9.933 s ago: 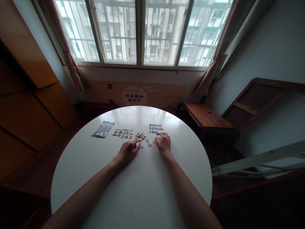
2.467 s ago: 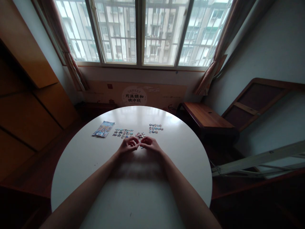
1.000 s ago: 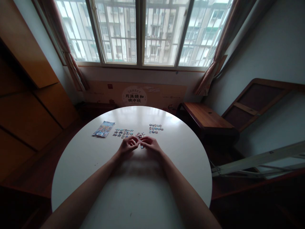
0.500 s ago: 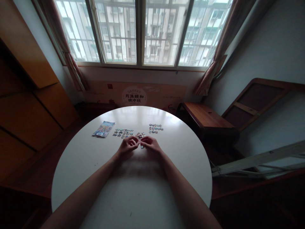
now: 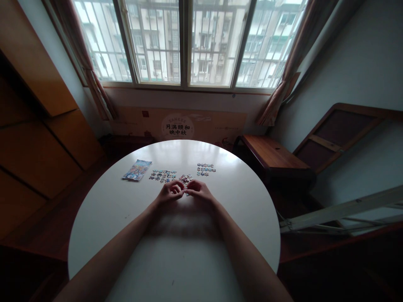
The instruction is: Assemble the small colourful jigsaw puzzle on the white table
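My left hand [image 5: 169, 193] and my right hand [image 5: 200, 192] meet fingertip to fingertip over the round white table [image 5: 132, 218]. Both are pinched shut around small jigsaw pieces [image 5: 185, 191] held between them, mostly hidden by the fingers. Just beyond the fingertips lies a small heap of loose pieces [image 5: 186, 178]. A joined patch of pieces [image 5: 162, 175] lies to the left of it, and another joined patch [image 5: 205, 169] lies further back on the right.
A colourful puzzle picture card [image 5: 137, 170] lies at the table's far left. A low wooden bench [image 5: 270, 153] stands right of the table, a wooden cabinet [image 5: 34, 126] at the left. Windows with curtains [image 5: 94, 90] face me.
Since ten seconds ago both hands left the loose pieces on the table and came together at the centre. Over the last second they have barely moved.
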Demonstrator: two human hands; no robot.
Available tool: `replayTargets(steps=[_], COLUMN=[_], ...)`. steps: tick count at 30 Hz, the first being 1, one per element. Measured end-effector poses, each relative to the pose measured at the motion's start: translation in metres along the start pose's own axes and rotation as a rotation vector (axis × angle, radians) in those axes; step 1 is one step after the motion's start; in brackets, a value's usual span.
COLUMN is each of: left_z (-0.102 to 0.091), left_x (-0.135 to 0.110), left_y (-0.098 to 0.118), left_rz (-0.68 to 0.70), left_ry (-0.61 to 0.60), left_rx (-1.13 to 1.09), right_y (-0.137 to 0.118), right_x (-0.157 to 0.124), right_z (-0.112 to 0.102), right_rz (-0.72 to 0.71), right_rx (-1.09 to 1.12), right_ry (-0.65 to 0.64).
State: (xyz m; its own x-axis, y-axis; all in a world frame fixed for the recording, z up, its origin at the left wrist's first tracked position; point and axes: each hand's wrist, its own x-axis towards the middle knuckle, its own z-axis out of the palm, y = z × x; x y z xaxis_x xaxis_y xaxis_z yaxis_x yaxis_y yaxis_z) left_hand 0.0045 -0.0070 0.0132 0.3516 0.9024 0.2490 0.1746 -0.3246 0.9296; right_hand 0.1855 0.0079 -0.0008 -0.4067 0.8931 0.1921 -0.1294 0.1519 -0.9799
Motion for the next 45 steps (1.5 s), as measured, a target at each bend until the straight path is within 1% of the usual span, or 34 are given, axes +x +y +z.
replayTargets(steps=[10,20,27,33,41,45], left_z=[-0.0005,0.0004,-0.0001,-0.0002,0.0004,-0.0001], left_x=[-0.0008,0.0002,-0.0004,0.0000,-0.0007,-0.0006], left_y=[0.0010,0.0018,0.0023,0.0015,0.0057,0.0045], left_rz=[-0.007,-0.019,-0.012,-0.019,-0.024,-0.032], left_ry=[-0.013,-0.004,-0.031,-0.025,-0.018,-0.022], left_rx=[0.014,-0.005,-0.009,-0.010,-0.019,-0.026], right_y=[-0.0031,0.0028,0.0015,-0.0028,-0.0026,-0.0023], right_x=[-0.0004,0.0001,-0.0003,-0.0017,-0.0015,-0.0011], right_z=[-0.0003,-0.0027,-0.0028,-0.0011,-0.0014,-0.0017], right_rz=[-0.009,-0.017,-0.013,-0.013,-0.009,-0.007], right_rx=[-0.037,-0.125,-0.132,-0.148,-0.159,-0.152], right_ry=[-0.013,-0.008,-0.027,-0.032,-0.029,-0.022])
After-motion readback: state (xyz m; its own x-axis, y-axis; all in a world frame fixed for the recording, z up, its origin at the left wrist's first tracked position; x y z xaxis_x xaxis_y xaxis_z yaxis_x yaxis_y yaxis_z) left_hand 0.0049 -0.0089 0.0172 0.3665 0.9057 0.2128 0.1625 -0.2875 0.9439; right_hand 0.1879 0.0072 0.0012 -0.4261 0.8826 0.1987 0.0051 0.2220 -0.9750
